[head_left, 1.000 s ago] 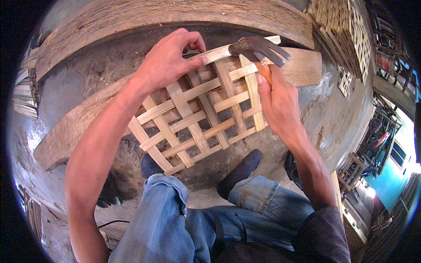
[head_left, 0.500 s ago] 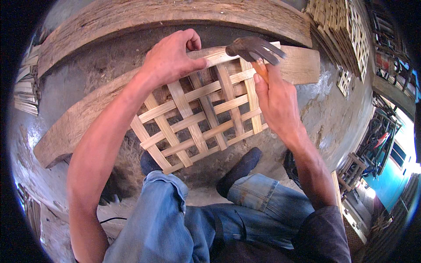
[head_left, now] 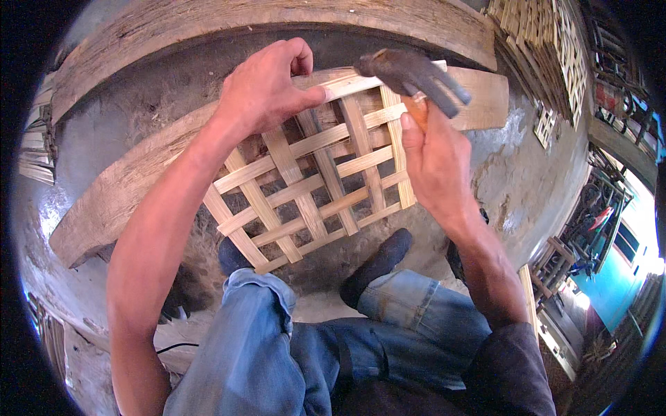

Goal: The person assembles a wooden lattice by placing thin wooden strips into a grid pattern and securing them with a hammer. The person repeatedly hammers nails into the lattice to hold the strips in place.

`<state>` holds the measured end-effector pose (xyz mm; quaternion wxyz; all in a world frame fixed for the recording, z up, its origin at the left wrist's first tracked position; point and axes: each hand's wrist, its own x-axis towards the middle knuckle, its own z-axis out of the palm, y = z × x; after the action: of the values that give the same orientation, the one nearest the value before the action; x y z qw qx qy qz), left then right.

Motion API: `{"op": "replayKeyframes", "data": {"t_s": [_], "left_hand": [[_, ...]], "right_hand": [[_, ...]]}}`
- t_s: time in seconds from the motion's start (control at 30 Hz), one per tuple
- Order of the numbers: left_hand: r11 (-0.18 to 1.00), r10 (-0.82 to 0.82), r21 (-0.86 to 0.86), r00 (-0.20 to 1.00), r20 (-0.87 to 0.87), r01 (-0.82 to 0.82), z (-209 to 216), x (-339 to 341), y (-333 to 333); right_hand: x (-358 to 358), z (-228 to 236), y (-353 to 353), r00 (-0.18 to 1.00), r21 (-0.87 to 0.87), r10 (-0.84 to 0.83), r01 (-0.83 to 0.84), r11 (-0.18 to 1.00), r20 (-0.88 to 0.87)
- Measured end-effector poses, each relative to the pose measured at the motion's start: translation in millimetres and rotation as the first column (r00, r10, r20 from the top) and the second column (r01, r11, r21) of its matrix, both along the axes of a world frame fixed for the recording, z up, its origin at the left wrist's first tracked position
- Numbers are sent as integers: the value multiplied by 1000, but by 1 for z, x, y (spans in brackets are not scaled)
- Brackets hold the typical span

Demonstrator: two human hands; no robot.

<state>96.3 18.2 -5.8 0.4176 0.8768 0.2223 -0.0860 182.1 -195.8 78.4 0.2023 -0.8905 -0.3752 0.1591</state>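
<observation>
My right hand is closed round the wooden handle of a claw hammer. The dark metal head hovers at the right end of the top strip of a woven lattice panel, its claws pointing right and slightly blurred. Pale flat slats, probably bamboo or wood, cross over and under in the panel. It leans on a thick wooden beam in front of me. With the thumb laid on the top strip, my left hand holds the panel's upper edge; its index finger is curled and the other fingers are largely hidden.
A second heavy beam lies farther off. At the upper right stands a stack of lattice panels, with a small lattice piece beside it. Loose slats lie at the far left. My feet are just below the panel.
The hammer head has tilted, its claws swinging slightly downward. My left hand has shifted a little up and left, its thumb still on the strip. The panel has barely moved.
</observation>
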Motion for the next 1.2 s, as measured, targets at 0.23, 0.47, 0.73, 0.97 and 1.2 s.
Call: {"op": "replayKeyframes", "data": {"t_s": [0.23,0.47,0.73,0.97,1.2], "left_hand": [[1000,3,-6,999,44,-3,0,-3,-3],[1000,8,-28,1000,15,-7,5,1,-2],[1000,-20,15,998,63,19,-6,-3,0],[1000,-10,18,1000,12,10,2,-2,-2],[1000,-3,22,999,41,2,-3,-1,-2]], "right_hand": [[-6,2,-2,998,-70,-67,65,995,-22],[-3,-2,2,997,-156,-69,62,986,-44],[9,30,30,994,-210,-4,-20,977,-113],[6,9,19,998,-327,32,-47,944,-51],[6,16,21,998,-347,52,-61,936,-36]]}}
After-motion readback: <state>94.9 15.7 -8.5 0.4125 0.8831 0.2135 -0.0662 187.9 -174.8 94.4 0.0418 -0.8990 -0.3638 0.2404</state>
